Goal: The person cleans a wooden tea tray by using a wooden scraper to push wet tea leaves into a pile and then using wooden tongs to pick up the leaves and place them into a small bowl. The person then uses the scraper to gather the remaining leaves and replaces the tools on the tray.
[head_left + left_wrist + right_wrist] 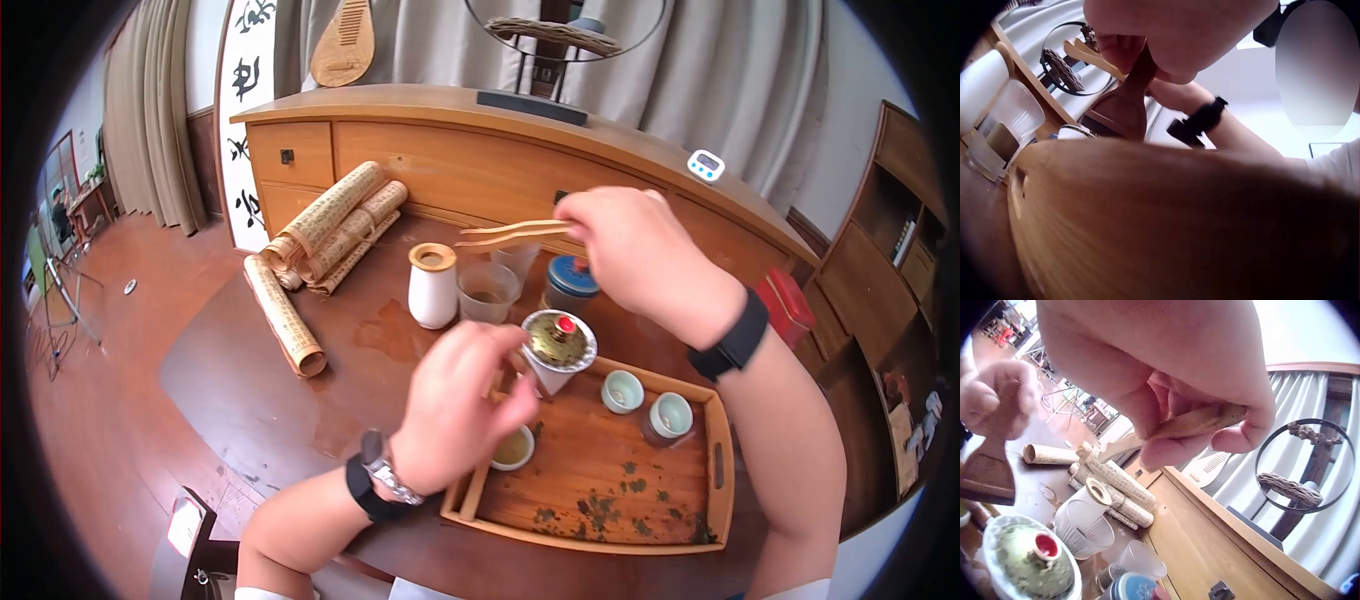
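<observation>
1. Your right hand [640,245], at the far right above the table, pinches the pale wooden tongs [1185,424] between thumb and fingers. The arms of the tongs stand slightly apart, their tips pointing left, toward the space above the white vase [432,298].
2. The tongs look light, with thin, springy arms. Judging by that, a soft pinch on the rear half should do; too hard a squeeze would close the tips.
3. Your left hand [455,400], over the tray's near left side, has its fingers curled round the narrow handle of a dark brown scoop [1125,106]. Its wide end hangs downward, best seen in the wrist views; the head view mostly hides it.
4. The scoop appears to be wood: stiff, light, probably not slippery if dry. The slim handle is the sensible hold, leaving the broad end free.
5. Beneath and between your hands stands the lidded bowl [548,345] with its red knob, at the tray's far left. It looks like the breakable piece, so mind it with the scoop; whether it is hot, you cannot tell.
6. Two pale cups [622,390] stand at the right inside the wooden tray [715,425], likely light and easily tipped.
</observation>
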`<state>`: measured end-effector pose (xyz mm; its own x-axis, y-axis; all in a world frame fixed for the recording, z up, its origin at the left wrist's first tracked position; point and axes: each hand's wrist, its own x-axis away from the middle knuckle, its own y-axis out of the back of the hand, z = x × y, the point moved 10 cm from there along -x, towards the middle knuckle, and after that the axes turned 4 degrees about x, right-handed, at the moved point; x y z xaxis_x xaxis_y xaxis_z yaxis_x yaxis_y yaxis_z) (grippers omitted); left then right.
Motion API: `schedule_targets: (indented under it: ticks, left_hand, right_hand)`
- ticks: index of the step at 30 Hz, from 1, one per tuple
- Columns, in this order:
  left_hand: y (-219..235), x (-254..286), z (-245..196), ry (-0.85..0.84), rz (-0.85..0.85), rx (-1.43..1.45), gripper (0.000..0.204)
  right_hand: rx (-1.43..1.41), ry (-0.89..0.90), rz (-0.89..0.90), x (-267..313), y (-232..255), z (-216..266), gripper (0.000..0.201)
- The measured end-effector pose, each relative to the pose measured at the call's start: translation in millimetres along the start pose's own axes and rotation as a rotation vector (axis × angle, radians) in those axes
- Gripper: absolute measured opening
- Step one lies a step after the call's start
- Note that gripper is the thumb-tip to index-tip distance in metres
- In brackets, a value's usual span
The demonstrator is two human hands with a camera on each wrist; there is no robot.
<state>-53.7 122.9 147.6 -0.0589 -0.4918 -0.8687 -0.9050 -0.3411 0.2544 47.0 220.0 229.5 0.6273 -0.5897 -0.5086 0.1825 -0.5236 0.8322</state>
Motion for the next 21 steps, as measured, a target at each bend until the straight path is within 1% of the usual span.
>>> schedule_targets:
  ticks: [1,2,4,6,8,12,14,16,17,19,21]
  left_hand:
    - [-1.4,2.4,-1.0,-0.023,0.024,0.028,0.029]
    - [-2.9,5.3,-1.8,-0.044,0.049,0.059,0.030]
    - [3.2,8.2,-5.2,-0.085,0.025,0.145,0.032]
    - [9.2,8.5,-7.0,-0.097,0.008,0.153,0.031]
    - [9.8,11.2,-2.7,-0.081,-0.003,0.174,0.031]
    - [9.2,14.9,-5.6,-0.093,0.002,0.213,0.032]
    - [7.5,17.4,-10.9,-0.116,0.017,0.230,0.034]
    - [3.6,21.4,-20.0,-0.174,0.052,0.209,0.037]
    - [3.8,23.0,-22.9,-0.196,0.042,0.202,0.041]
    - [4.5,22.4,-22.6,-0.201,0.049,0.210,0.042]
    - [5.0,20.9,-20.4,-0.180,0.060,0.201,0.045]
  right_hand:
    - [0.048,0.054,0.012,-15.9,-10.1,12.0,0.015]
    - [0.044,0.060,0.018,-27.6,-17.6,18.8,0.015]
    - [0.128,0.102,0.082,-45.1,-36.9,33.8,0.016]
    - [0.173,0.132,0.075,-55.5,-44.2,43.0,0.015]
    - [0.358,0.221,0.134,-63.0,-49.7,56.3,0.013]
    - [0.525,0.282,0.155,-80.6,-58.0,73.2,0.012]
    - [0.541,0.314,0.125,-86.9,-60.3,84.6,0.011]
    - [0.555,0.342,0.092,-91.7,-64.5,96.0,0.010]
    - [0.560,0.365,0.126,-93.0,-72.4,100.6,0.010]
    - [0.550,0.387,0.201,-92.4,-87.8,107.3,0.010]
    - [0.507,0.401,0.182,-87.6,-88.4,108.9,0.010]
